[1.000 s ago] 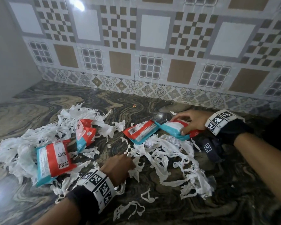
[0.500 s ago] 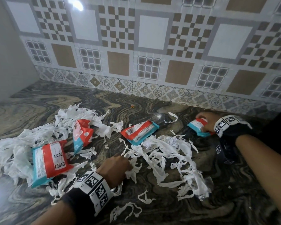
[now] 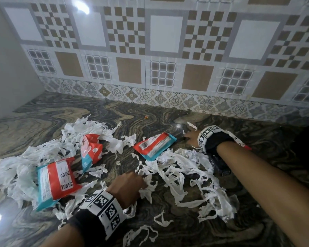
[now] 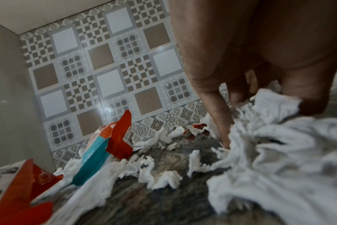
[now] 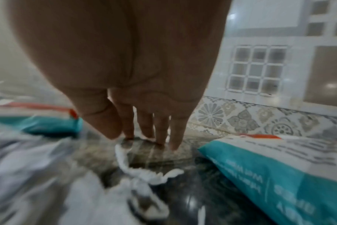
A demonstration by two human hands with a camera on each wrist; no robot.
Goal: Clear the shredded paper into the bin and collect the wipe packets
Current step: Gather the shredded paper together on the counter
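Head view: left hand (image 3: 127, 186) fingers (image 4: 224, 137) clutching light, limp shredded paper (image 3: 182, 177) on desk (image 3: 168, 118); right hand (image 3: 191, 138) released beside slick, pliable wipe packet (image 3: 154, 146); grasp packet edges.

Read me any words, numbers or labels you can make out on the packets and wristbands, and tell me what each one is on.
"3": beside the square code marks on the left wristband.
"80", second character uncertain: teal end of the crumpled packet.
Near packet: label print and symbols, too small to read.
Middle packet: barcode label, too small to read.
Packet in the right wrist view: white lettering, too blurred to read.
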